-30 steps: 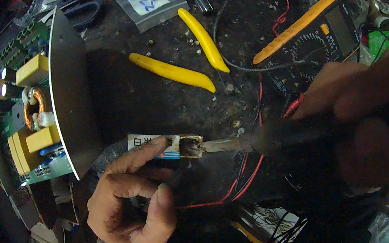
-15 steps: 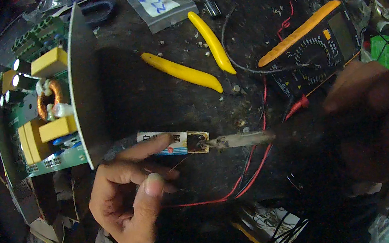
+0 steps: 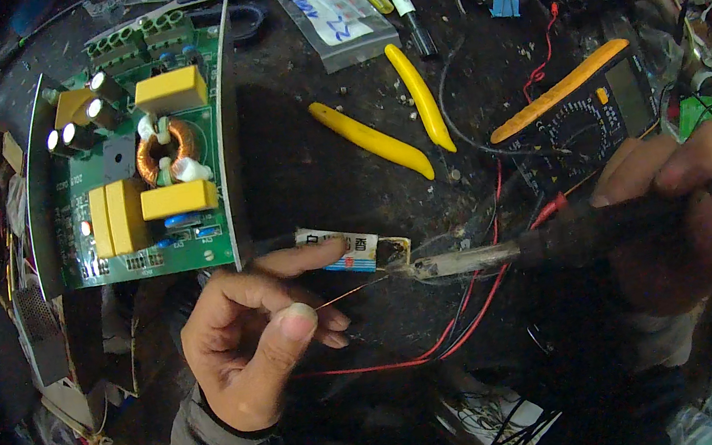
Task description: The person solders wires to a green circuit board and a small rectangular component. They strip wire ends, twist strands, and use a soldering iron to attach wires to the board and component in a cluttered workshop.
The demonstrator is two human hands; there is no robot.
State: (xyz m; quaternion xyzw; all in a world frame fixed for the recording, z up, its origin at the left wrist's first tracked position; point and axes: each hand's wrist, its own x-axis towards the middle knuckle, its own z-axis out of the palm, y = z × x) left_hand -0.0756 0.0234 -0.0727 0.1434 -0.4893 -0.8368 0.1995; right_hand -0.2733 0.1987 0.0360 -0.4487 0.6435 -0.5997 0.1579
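Observation:
My left hand [image 3: 250, 342] pinches a thin copper-coloured wire [image 3: 344, 296] between thumb and fingers, its free end pointing right. The left index finger lies along a small white and blue box [image 3: 337, 251] whose right end holds a dark, burnt-looking patch. In my right hand [image 3: 670, 219] is a soldering iron [image 3: 470, 259], held level with its metal tip pointing left. The tip meets or nearly meets the wire's end, just beside the box; actual contact cannot be made out. A faint haze hangs around the tip.
A green circuit board [image 3: 115, 156] between metal plates stands at left. Yellow-handled pliers [image 3: 372, 140] lie beyond my hands, with a multimeter [image 3: 579, 123] at right. Red and black leads [image 3: 478, 310] cross the table. Farther back are a plastic bag [image 3: 337, 20], a marker [image 3: 402, 2] and a blue binder clip [image 3: 505, 5].
The iron's tip has gone from the box's dark patch to the wire's end beside it. The haze shows more now. The whole view has shifted, bringing more of the circuit board in.

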